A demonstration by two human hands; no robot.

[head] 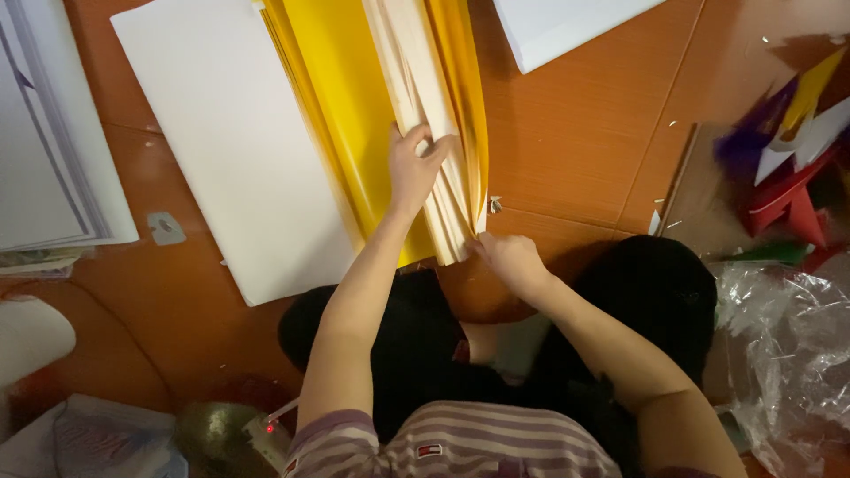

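Under the left hand (413,168) fingers lies the folded cream paper (425,97).

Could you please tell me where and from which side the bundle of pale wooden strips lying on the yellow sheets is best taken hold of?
Probably at its near end: the bundle of pale wooden strips fans out there, overhanging the yellow sheets. Come from the right, where the right hand touches its corner, while the left hand pinches mid-length.

Orange-brown wood-grain floor (575,133), dimly lit, shadowed toward the right.
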